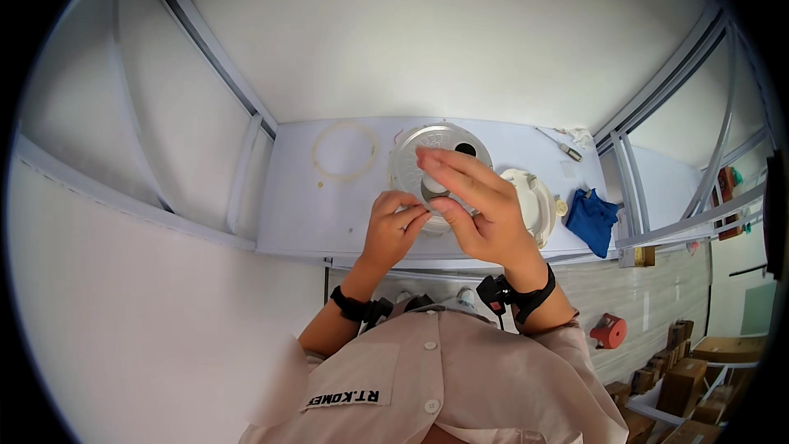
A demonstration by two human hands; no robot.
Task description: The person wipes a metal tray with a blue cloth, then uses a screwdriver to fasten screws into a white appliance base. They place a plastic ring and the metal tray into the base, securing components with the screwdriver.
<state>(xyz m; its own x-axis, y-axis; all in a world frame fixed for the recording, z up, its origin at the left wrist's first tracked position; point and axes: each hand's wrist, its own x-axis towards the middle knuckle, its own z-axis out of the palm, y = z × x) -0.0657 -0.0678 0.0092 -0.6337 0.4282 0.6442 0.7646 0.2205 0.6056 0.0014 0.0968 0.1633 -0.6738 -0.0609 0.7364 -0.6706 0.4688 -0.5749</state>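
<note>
A round silver metal disc (407, 166), like an appliance lid with a dark round opening, lies on the white table, partly hidden by my hands. Near its middle sits a small pale round part with a darker rim (431, 189). My left hand (394, 230) is closed, its fingertips pinched at the near side of that part; what they hold is too small to name. Over the disc my right hand (485, 205) is open, fingers stretched out together and thumb apart, the thumb tip close to the small part's edge.
A pale thin ring (315, 152) lies left on the table (288, 214). To the right are a cream plastic cover (538, 210), a blue cloth (592, 220) and a screwdriver (567, 150). A red stool (608, 331) and cardboard boxes (682, 385) stand on the floor. Frame posts flank the table.
</note>
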